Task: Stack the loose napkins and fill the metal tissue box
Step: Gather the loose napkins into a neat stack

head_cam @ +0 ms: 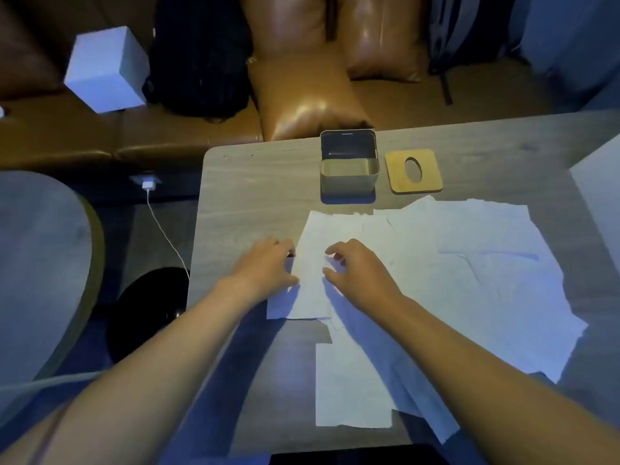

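Several loose white napkins (pixel 469 263) lie spread and overlapping across the wooden table (pixel 248 196). The metal tissue box (pixel 349 179) stands open and looks empty at the far edge of the table. Its wooden lid (pixel 396 176) with an oval hole lies flat just right of the box. My left hand (pixel 265 270) rests at the left edge of the leftmost napkin (pixel 312 263), fingers curled at that edge. My right hand (pixel 359 273) is on the same napkin, with fingertips bent down onto the paper. Whether either hand pinches the paper is unclear.
A brown leather sofa (pixel 302 95) runs behind the table, with a white box (pixel 107 68) and a dark bag (pixel 201 55) on it. A white charger and cable (pixel 149 186) hang at the left. A round grey seat (pixel 40 256) is at the left.
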